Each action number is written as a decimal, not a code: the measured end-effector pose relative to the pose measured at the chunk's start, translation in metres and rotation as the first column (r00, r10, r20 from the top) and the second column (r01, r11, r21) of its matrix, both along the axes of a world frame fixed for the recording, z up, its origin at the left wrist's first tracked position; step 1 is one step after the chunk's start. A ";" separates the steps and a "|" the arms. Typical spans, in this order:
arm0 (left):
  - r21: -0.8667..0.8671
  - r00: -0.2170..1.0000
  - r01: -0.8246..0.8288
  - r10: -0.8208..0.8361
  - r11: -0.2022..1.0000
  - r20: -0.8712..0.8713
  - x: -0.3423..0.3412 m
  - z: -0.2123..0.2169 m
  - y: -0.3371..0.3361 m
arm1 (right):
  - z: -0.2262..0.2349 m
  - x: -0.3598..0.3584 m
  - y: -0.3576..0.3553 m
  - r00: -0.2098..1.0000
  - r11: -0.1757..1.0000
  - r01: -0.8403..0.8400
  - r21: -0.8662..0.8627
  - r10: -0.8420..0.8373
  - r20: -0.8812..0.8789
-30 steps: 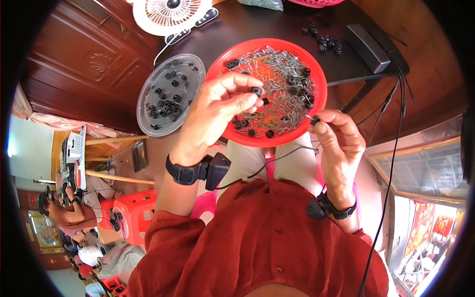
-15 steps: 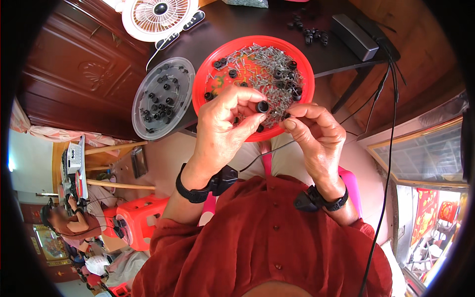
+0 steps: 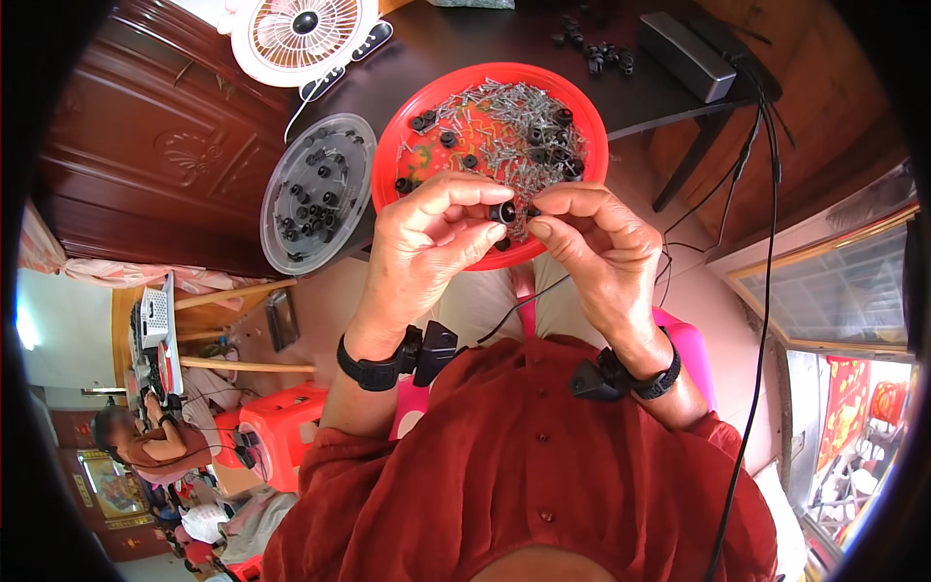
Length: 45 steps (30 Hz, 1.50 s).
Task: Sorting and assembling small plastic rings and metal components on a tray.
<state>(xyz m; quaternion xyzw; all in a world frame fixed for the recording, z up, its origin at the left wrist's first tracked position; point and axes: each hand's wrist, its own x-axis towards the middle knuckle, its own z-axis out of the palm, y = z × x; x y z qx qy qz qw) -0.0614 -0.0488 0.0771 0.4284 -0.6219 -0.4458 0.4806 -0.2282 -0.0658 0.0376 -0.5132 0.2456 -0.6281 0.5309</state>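
Between the thumb and fingers of my left hand (image 3: 427, 233) is a round black plastic cap (image 3: 501, 211), its hollow end turned toward my right hand. My right hand (image 3: 606, 242) pinches a small dark piece (image 3: 532, 212), perhaps a screw with a black part on it; its exact kind is too small to make out. The two pieces are very close, and I cannot tell whether they touch. Both hands are over the near rim of a red round tray (image 3: 396, 107), which holds many loose silver screws (image 3: 519, 107) and several black plastic parts (image 3: 448, 140).
Left of the tray, a clear round lid (image 3: 274, 228) holds black parts. A white fan (image 3: 306, 39) and a grey box-shaped device (image 3: 687, 56) stand on the dark table (image 3: 417, 44). Black cables (image 3: 771, 223) hang at right. A person (image 3: 160, 441) sits at far left beside a red stool (image 3: 281, 436).
My right hand has moved left and slightly up, bringing its small piece up to the black cap. My left hand has shifted slightly left and still holds the cap.
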 end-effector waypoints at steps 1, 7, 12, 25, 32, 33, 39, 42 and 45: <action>0.012 1.000 -0.002 0.002 1.000 0.002 0.000 0.000 0.000 | 0.001 0.000 0.000 1.000 1.000 0.001 0.002 -0.001 0.001; 0.020 0.999 -0.012 0.012 1.000 -0.031 -0.002 -0.001 0.003 | 0.003 0.001 -0.002 0.995 0.994 0.019 -0.108 -0.029 -0.095; 0.027 1.000 0.008 -0.007 1.000 -0.010 0.002 -0.002 0.003 | 0.004 0.000 -0.004 0.974 0.976 0.055 -0.211 -0.099 -0.206; 0.044 0.995 -0.007 0.011 0.999 -0.100 0.004 -0.006 -0.001 | 0.010 0.001 -0.007 0.976 0.957 -0.214 0.198 0.202 0.080; -0.041 0.998 -0.053 0.051 0.998 -0.045 0.001 -0.004 0.000 | 0.014 -0.004 -0.012 0.936 0.889 -0.352 0.295 0.329 0.125; -0.058 0.996 -0.082 0.080 0.995 -0.037 -0.001 -0.004 0.000 | 0.014 -0.004 -0.013 0.905 0.846 -0.422 0.325 0.373 0.205; -0.079 0.995 -0.093 0.089 0.993 -0.053 -0.001 -0.007 -0.002 | 0.022 -0.003 -0.011 0.848 0.766 -0.513 0.388 0.381 0.368; -0.046 0.992 -0.081 0.075 0.996 -0.104 -0.001 -0.006 -0.002 | 0.022 -0.001 -0.010 0.860 0.797 -0.490 0.354 0.374 0.347; -0.037 0.991 -0.088 0.083 0.995 -0.108 -0.001 -0.007 -0.001 | 0.021 0.000 -0.010 0.898 0.841 -0.430 0.329 0.359 0.254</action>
